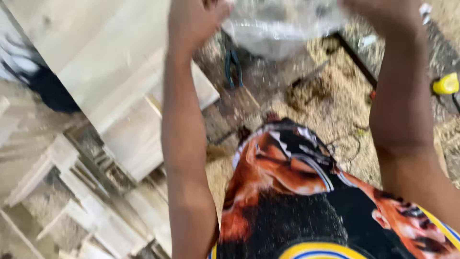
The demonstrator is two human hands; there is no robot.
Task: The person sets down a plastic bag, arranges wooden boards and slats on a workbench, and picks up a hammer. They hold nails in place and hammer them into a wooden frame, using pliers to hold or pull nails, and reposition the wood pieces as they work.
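Clear plastic bag point(282, 26) is gripped by left hand point(194, 19) and right hand point(383, 12); sawdust floor point(330, 105) below.

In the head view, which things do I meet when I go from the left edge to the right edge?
Pale wooden boards → left hand → clear plastic bag → right hand → yellow tool.

- Both arms are bare from hand to elbow, with no sleeves, watch or gloves in view.
- The shirt point(306, 201) is black with large orange and white printed shapes.
- A yellow band edged in blue curves across its lower part.
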